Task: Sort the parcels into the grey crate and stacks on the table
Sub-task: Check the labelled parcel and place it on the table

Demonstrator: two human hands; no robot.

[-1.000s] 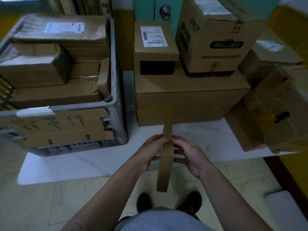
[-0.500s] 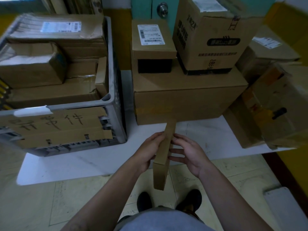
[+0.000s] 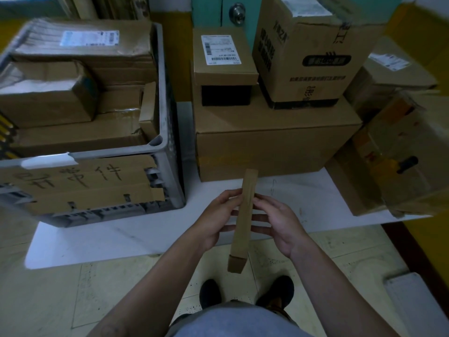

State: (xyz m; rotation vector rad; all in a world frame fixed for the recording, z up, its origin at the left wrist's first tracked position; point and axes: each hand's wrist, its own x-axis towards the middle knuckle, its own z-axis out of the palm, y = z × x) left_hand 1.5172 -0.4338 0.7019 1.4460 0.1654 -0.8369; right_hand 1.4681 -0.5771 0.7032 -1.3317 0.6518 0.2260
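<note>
Both hands hold one thin flat cardboard parcel (image 3: 243, 220) on its edge: the left hand (image 3: 216, 220) presses its left face, the right hand (image 3: 277, 222) its right face with spread fingers, so each grip is closed on it. The parcel is above the front edge of the white worktop (image 3: 121, 234). Behind the parcel stands a large carton (image 3: 272, 142) carrying two smaller boxes. Left of the parcel is the grey crate (image 3: 167, 147), filled with parcels.
</note>
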